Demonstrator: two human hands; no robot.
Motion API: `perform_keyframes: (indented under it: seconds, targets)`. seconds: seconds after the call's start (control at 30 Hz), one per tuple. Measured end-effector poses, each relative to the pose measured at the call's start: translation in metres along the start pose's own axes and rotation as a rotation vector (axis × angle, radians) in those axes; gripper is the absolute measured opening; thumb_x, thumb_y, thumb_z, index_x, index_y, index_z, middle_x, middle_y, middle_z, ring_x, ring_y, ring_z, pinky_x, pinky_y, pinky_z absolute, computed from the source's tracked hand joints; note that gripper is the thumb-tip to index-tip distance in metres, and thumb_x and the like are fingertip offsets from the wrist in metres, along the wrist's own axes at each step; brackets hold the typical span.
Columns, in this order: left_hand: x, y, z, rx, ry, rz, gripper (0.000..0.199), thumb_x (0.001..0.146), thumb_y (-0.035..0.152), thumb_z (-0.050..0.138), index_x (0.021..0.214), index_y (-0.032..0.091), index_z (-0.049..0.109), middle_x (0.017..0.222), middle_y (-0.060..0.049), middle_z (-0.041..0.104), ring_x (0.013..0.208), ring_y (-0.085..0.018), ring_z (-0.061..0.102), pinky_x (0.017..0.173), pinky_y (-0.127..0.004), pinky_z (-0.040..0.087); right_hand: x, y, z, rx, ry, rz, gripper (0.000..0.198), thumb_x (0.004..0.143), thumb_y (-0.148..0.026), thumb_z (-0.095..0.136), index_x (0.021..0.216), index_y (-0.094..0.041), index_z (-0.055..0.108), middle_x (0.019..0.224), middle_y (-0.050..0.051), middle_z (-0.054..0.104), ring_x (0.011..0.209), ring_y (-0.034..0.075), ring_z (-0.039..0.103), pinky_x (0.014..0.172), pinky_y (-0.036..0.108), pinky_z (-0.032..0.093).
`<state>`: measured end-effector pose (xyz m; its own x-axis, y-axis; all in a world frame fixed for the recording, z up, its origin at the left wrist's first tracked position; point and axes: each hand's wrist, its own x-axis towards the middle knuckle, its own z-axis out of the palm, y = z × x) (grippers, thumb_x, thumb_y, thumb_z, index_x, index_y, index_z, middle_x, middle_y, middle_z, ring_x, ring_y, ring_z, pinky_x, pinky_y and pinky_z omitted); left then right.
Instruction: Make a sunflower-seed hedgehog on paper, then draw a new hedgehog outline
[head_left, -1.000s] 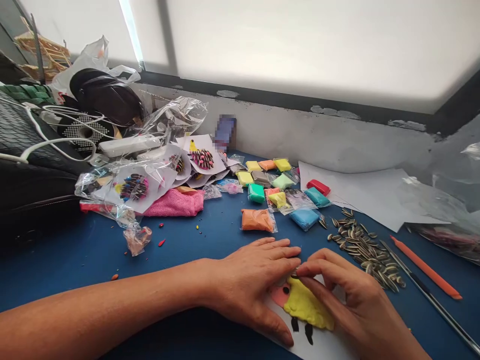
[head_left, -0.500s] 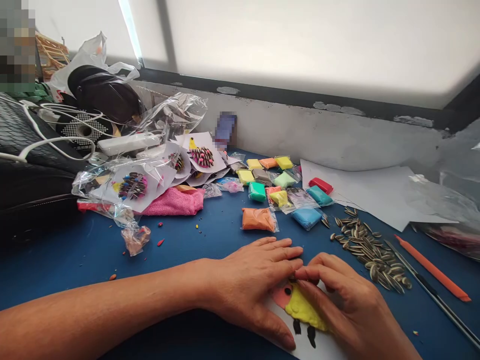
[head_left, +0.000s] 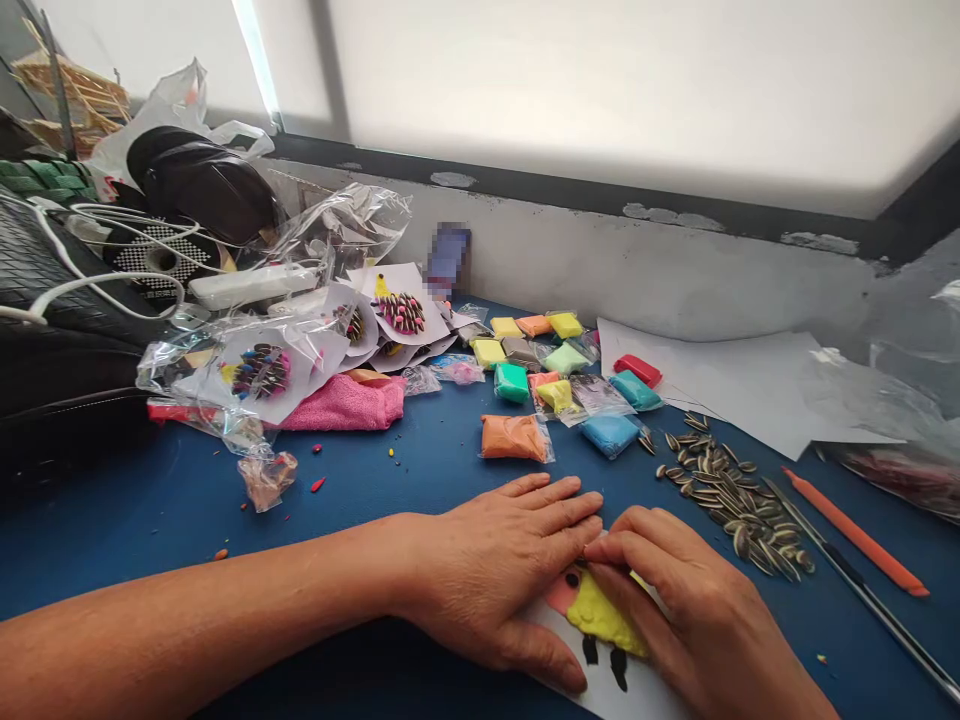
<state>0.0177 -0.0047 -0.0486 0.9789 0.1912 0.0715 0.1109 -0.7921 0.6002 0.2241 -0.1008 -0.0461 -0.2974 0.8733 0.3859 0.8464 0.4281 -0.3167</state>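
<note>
Head camera view: at left on a blue table (head_left: 420, 490), seed-studded pictures (head_left: 401, 312) lay, some under clear plastic (head_left: 161, 370), and looked complete. Toward the middle, the left hand (head_left: 502, 572) lay flat, thumb apart from its fingers, on white paper (head_left: 615, 700). On that sheet, between the hands, a clay figure (head_left: 604, 618) had its yellow body, pink face, black eye and two black legs; its uncovered surface was seedless. The right hand (head_left: 686, 595) pinched fingertips together at its upper edge; any held item was indistinguishable. Further right, sunflower seeds (head_left: 739, 505) lay loose, apparently unused.
</note>
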Motion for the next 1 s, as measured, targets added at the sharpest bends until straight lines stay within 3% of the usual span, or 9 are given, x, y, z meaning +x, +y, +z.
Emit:
perform_keyframes:
  seconds: [0.2,0.3,0.47,0.6,0.73,0.83,1.0]
  targets:
    - [-0.002,0.002,-0.001,0.024,-0.021,-0.006,0.094,0.094,0.059,0.066,0.162,0.009,0.026,0.169,-0.015,0.014,0.158,-0.029,0.008,0.129,-0.040,0.002,0.003,0.003,-0.007,-0.071,-0.027,-0.112,0.016,0.099,-0.021,0.055,0.092,-0.026,0.069,0.085,0.002,0.067,0.076,0.013,0.066,0.067,0.022,0.055]
    - [-0.002,0.002,-0.001,0.031,-0.025,-0.002,0.096,0.094,0.062,0.064,0.163,0.010,0.024,0.170,-0.015,0.013,0.158,-0.031,0.007,0.129,-0.041,0.003,0.003,0.006,-0.016,-0.093,-0.017,-0.102,0.016,0.099,-0.022,0.054,0.097,-0.026,0.070,0.088,0.002,0.068,0.078,0.012,0.067,0.068,0.021,0.055]
    - [-0.002,0.003,-0.003,0.031,-0.022,-0.013,0.094,0.095,0.063,0.061,0.162,0.008,0.025,0.169,-0.014,0.012,0.158,-0.029,0.008,0.129,-0.039,0.003,0.004,0.033,-0.034,-0.284,0.115,0.124,0.030,0.102,-0.041,0.049,0.100,-0.024,0.075,0.094,0.006,0.071,0.083,0.020,0.071,0.068,0.031,0.056]
    - [-0.003,0.003,-0.004,0.019,-0.019,-0.005,0.096,0.094,0.064,0.062,0.162,0.008,0.026,0.169,-0.014,0.012,0.158,-0.030,0.008,0.130,-0.041,0.005,0.009,0.066,-0.039,-0.352,0.052,0.234,0.039,0.102,-0.044,0.044,0.096,-0.024,0.078,0.092,0.006,0.074,0.082,0.023,0.073,0.063,0.034,0.056]
    - [-0.002,0.006,-0.007,0.011,-0.038,-0.020,0.092,0.096,0.062,0.060,0.162,0.008,0.025,0.169,-0.014,0.011,0.158,-0.031,0.007,0.130,-0.044,0.005,0.025,0.084,-0.034,-0.415,-0.026,0.305,0.027,0.100,-0.036,0.053,0.098,-0.024,0.077,0.097,0.006,0.075,0.089,0.022,0.072,0.073,0.035,0.057]
    - [-0.002,0.008,-0.008,0.017,-0.057,-0.034,0.092,0.097,0.060,0.060,0.162,0.005,0.025,0.169,-0.015,0.011,0.158,-0.030,0.005,0.130,-0.042,0.003,0.043,0.089,-0.025,-0.485,-0.123,0.369,0.020,0.099,-0.035,0.060,0.109,-0.022,0.071,0.111,0.005,0.072,0.097,0.018,0.069,0.086,0.038,0.057]
    - [-0.002,0.008,-0.007,0.060,-0.042,-0.027,0.095,0.094,0.058,0.066,0.162,0.006,0.026,0.169,-0.016,0.014,0.158,-0.030,0.007,0.130,-0.042,0.006,0.064,0.095,-0.016,-0.589,-0.236,0.476,0.034,0.098,-0.039,0.063,0.127,-0.021,0.064,0.128,0.008,0.066,0.106,0.020,0.067,0.090,0.043,0.057]
